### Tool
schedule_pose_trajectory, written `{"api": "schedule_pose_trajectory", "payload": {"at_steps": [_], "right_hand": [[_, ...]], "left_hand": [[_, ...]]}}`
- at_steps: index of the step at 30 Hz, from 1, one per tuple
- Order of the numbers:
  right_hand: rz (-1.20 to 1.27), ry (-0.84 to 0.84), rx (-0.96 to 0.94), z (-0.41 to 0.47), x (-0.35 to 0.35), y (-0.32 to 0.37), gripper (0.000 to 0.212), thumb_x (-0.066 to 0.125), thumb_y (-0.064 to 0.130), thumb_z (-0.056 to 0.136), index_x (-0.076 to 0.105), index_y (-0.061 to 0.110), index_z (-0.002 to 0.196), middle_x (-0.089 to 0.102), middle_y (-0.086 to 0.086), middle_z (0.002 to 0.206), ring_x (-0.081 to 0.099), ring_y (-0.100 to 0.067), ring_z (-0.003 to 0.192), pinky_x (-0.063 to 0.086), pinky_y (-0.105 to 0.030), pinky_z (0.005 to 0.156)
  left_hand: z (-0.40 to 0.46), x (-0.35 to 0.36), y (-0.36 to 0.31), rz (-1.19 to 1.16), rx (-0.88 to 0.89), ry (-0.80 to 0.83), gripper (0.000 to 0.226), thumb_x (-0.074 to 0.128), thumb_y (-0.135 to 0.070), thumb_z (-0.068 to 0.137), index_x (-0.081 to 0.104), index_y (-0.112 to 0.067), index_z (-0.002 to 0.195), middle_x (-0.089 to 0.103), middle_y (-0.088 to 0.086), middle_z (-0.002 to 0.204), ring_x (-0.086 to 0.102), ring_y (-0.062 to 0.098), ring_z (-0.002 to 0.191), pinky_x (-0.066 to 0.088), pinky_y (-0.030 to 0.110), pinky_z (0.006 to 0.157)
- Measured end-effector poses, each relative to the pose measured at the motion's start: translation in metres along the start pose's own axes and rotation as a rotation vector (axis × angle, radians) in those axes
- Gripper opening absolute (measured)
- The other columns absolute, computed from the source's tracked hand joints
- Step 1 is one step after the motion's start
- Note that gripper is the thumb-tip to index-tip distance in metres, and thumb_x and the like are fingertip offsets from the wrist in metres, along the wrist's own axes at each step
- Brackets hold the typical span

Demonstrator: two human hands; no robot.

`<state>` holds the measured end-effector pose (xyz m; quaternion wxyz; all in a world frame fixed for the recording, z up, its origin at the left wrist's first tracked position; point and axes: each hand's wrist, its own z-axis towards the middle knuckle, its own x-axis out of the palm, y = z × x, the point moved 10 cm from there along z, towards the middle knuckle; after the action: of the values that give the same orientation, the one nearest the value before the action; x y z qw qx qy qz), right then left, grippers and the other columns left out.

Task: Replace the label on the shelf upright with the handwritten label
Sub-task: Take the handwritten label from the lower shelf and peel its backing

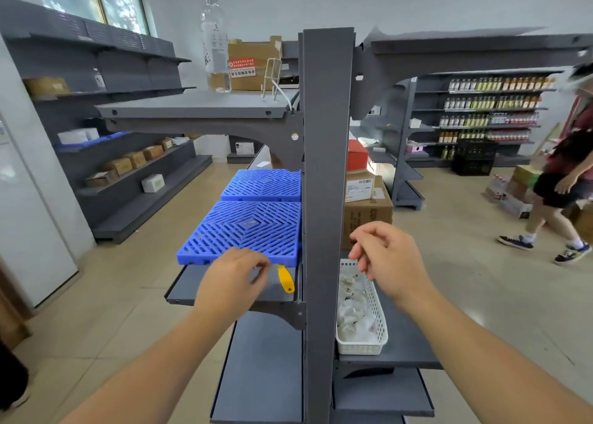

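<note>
The dark grey shelf upright [325, 173] stands straight ahead, and I see no label on its visible face. My left hand [234, 279] hovers over the left-side shelf just in front of the blue plastic grid mats [250, 228], fingers curled together beside a yellow tool [285, 279] lying on the shelf. My right hand [385, 256] floats to the right of the upright above a white basket [362, 343], fingers loosely bent and holding nothing visible. I cannot make out a handwritten label anywhere.
A water bottle [215, 41] and cardboard box [253, 64] sit on the top shelf. Cartons [367, 208] stand behind the upright on the right. A person [564, 173] walks at the far right. Stocked shelves [491, 109] line the back wall.
</note>
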<state>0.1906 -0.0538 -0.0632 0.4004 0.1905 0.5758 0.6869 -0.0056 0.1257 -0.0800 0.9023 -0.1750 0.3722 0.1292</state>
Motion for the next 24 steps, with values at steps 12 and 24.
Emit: {"api": "schedule_pose_trajectory", "payload": {"at_steps": [12, 24], "right_hand": [[0.218, 0.222, 0.148, -0.038, 0.060, 0.051, 0.034, 0.057, 0.030, 0.104, 0.077, 0.005, 0.092, 0.081, -0.009, 0.080, 0.069, -0.019, 0.062, 0.041, -0.026, 0.047], [0.100, 0.108, -0.123, -0.038, 0.037, 0.099, 0.018, 0.060, 0.012, 0.103, 0.073, 0.006, 0.091, 0.076, 0.004, 0.061, 0.054, -0.003, 0.039, 0.040, -0.028, 0.046]], "left_hand": [[-0.003, -0.117, -0.117, -0.085, 0.501, -0.465, 0.009, 0.074, -0.009, 0.092, 0.080, -0.007, 0.086, 0.077, 0.002, 0.088, 0.069, 0.030, 0.077, 0.054, 0.041, 0.074], [0.023, -0.129, -0.086, -0.526, 0.028, -0.323, 0.007, 0.067, -0.017, 0.095, 0.070, -0.023, 0.093, 0.069, -0.013, 0.086, 0.063, 0.009, 0.082, 0.047, 0.019, 0.075]]}}
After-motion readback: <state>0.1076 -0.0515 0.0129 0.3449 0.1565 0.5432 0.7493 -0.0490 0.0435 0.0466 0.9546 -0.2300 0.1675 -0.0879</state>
